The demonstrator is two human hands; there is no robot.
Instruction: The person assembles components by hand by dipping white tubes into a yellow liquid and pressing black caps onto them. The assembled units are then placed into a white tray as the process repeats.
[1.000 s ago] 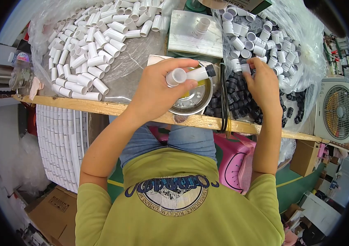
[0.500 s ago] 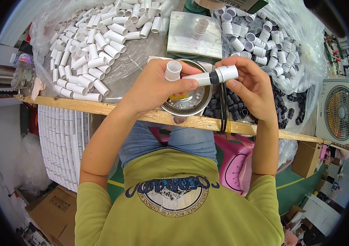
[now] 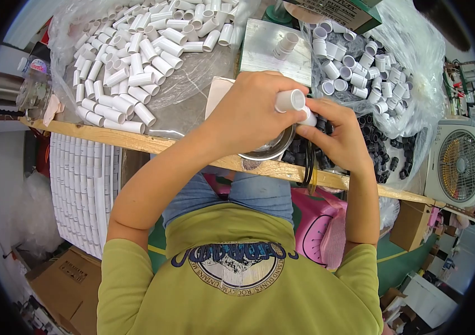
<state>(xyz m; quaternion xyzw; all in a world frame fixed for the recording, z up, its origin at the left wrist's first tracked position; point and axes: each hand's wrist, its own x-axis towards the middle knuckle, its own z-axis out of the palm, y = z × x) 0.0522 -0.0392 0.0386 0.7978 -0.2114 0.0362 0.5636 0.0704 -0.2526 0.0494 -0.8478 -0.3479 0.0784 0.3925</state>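
Observation:
My left hand (image 3: 251,109) is closed around a short white plastic cap (image 3: 290,101), its round end facing up. Just behind that cap, a second white plastic piece (image 3: 308,118) shows between my two hands; most of it is hidden. My right hand (image 3: 338,134) pinches this piece from the right with thumb and fingers. Under my hands is a round metal bowl (image 3: 271,153), largely covered by my left hand. Beyond them, a similar white fitting (image 3: 286,46) stands on a metal block (image 3: 260,42).
White tubes (image 3: 137,58) are heaped at the left. White caps (image 3: 355,70) lie in clear plastic at the right, with small black fittings (image 3: 369,148) nearer me. A wooden edge (image 3: 120,139) borders the table front. A fan (image 3: 456,162) stands far right, and a box (image 3: 341,14) behind.
My left hand has moved right and turned, coming up against my right hand. The white tube and black ring that showed between my hands are now hidden. The view has shifted slightly.

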